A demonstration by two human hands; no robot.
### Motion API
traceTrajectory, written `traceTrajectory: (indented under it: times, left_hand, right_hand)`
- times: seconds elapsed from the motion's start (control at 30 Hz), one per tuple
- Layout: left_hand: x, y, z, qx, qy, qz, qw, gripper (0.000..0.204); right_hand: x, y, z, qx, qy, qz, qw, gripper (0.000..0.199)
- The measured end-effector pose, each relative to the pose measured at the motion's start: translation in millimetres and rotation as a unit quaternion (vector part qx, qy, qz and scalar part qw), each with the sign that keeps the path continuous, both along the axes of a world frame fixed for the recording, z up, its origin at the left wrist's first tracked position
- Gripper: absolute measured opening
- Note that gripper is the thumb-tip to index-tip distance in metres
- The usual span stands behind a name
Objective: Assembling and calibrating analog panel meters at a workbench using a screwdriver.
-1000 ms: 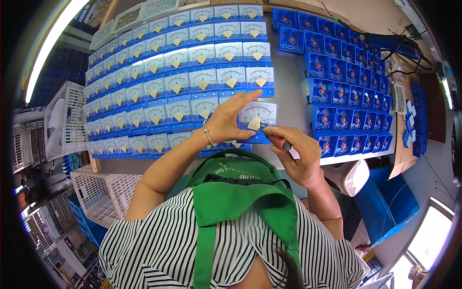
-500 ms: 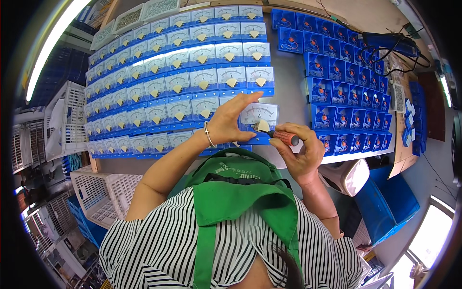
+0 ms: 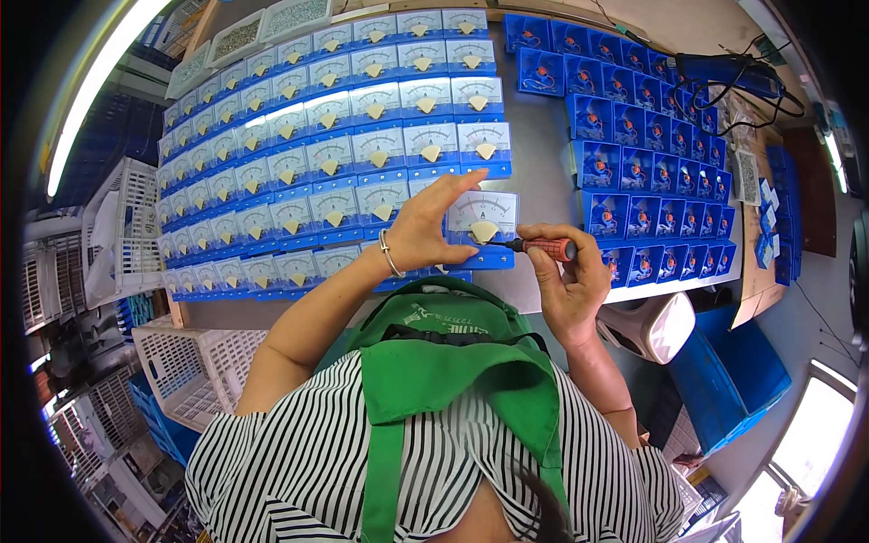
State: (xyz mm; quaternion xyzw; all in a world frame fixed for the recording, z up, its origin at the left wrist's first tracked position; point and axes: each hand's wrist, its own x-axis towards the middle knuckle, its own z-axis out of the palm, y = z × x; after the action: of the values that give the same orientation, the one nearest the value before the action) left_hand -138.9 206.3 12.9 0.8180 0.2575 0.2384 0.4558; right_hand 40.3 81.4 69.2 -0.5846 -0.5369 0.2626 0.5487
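An analog panel meter (image 3: 482, 206) with a white dial, a blue base and a cream fan-shaped piece (image 3: 483, 233) on its lower front lies before me. My left hand (image 3: 431, 226) spans its left side, the index finger at the top edge and the thumb by the lower edge. Between the fingers and thumb of my right hand (image 3: 573, 282) is a screwdriver (image 3: 550, 249) with a red and black handle. Its shaft points left, and the tip is at the lower edge of the cream piece; exact contact is too small to tell.
Rows of similar meters (image 3: 376, 107) cover the left of the table. Open blue boxes (image 3: 605, 166) with orange wiring stand in rows on the right. Trays of small parts (image 3: 237, 41) sit at the far left, a blue tool with a black cord (image 3: 731, 76) at the far right.
The screwdriver has shifted right and lies flatter, its tip now at the lower right of the cream piece. That piece, tilted before, sits straighter. My left hand keeps its hold.
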Motion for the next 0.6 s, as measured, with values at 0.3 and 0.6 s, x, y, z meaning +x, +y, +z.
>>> traceTrajectory:
  times: [0.3,0.6]
  left_hand:
    - [-7.6,5.7,0.8,-0.032,0.007,0.024,0.999,0.094]
    - [6.3,2.8,19.4,-0.213,-0.096,0.026,0.972,0.100]
  right_hand:
    - [27.0,23.6,6.9,0.094,0.281,-0.028,0.955,0.014]
    - [10.7,13.0,-72.1,-0.246,0.361,0.084,0.896,0.006]
